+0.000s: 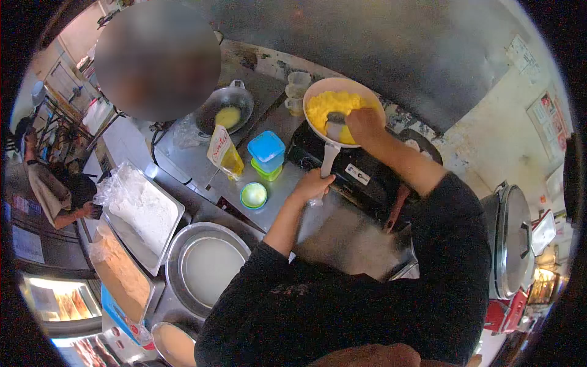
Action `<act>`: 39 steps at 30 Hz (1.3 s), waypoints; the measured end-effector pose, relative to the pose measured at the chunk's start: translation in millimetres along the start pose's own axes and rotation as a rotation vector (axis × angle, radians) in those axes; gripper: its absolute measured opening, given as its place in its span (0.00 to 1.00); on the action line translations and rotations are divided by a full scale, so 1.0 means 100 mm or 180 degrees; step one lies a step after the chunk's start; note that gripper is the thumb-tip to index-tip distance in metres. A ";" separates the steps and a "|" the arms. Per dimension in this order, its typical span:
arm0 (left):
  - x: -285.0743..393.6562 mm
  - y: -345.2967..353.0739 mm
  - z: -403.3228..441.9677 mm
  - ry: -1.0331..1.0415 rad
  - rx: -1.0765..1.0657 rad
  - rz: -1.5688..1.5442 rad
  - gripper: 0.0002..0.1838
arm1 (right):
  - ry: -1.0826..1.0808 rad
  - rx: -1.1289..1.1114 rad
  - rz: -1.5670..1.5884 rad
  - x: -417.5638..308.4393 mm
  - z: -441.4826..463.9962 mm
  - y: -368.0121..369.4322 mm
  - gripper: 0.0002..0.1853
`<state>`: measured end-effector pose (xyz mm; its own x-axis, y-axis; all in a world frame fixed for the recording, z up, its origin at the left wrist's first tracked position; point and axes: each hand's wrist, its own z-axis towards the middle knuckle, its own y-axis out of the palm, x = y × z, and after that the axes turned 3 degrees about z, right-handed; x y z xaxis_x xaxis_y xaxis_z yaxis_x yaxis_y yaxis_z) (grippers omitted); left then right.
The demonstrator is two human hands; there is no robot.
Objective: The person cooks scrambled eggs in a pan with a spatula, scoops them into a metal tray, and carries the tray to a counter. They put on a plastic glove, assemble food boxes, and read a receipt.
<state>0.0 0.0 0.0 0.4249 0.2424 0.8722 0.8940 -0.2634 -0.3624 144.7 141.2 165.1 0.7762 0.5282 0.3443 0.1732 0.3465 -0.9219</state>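
Observation:
A light-coloured pan point(374, 101) sits on the black stove point(312, 153), holding yellow food point(333, 105) that looks like scrambled egg. My left hand point(313, 185) is closed round the pan's pale handle point(329, 160). Over the pan's right side is my right hand point(365, 125), fingers closed on a utensil whose flat grey blade point(335, 125) rests in the egg; its handle is hidden by the hand. Left of the stove stand a blue-lidded container point(266, 147), an oil pouch point(225, 153) and a small green-rimmed bowl point(254, 195).
A dark wok point(238, 101) is at the back left. Trays of white powder point(143, 211) and orange-brown powder point(122, 269) and a metal bowl of whitish liquid point(211, 269) lie lower left. A lidded pot point(513, 238) stands right. Another person point(58, 189) is at the far left.

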 end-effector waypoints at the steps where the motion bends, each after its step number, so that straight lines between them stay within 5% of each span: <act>1: 0.08 -0.04 -0.06 -0.0031 0.0062 0.0045 0.24 | -0.0079 -0.0405 -0.0107 0.02 0.07 -0.14 0.15; 11: 0.16 -0.32 0.02 0.0092 -0.0014 -0.0044 0.27 | 0.0044 -0.1077 0.0002 0.58 0.68 -1.25 0.14; 18: 0.08 -0.26 0.10 0.0257 -0.0198 -0.0245 0.28 | -0.0221 -0.0841 0.0213 0.20 0.58 -0.45 0.15; 23: 0.16 -0.32 0.01 0.0087 -0.0032 -0.0122 0.29 | 0.1144 -0.0767 0.0883 0.45 0.73 -0.11 0.18; 27: 0.04 -0.23 0.16 -0.0025 0.0021 0.0079 0.30 | 0.0866 -0.0612 0.0628 0.59 0.67 -0.65 0.22; 31: -0.09 -0.22 0.25 0.0489 0.0031 0.0162 0.33 | 0.0281 -0.1369 0.0502 0.34 0.53 -1.04 0.21; 34: -0.09 -0.21 0.22 0.0382 0.0071 0.0411 0.32 | 0.0133 -0.0579 0.0913 0.05 0.24 -0.52 0.16; 36: -0.04 -0.30 0.21 0.0119 -0.0382 0.0260 0.34 | 0.0678 -0.0406 0.0854 -0.21 0.26 -0.23 0.14; 38: -0.18 -0.18 0.43 0.0712 -0.0228 0.0651 0.22 | 0.0420 0.0183 0.0639 0.03 0.43 0.72 0.13; 39: -0.38 -0.12 0.60 0.1724 -0.0056 0.1668 0.17 | -0.0279 0.0485 0.0012 0.27 0.61 1.23 0.13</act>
<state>-18.1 49.9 -48.4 0.6608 -0.4107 0.6282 0.5896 -0.2340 -0.7731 150.1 245.8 71.5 0.7196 0.5931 0.3611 0.0712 0.4544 -0.8880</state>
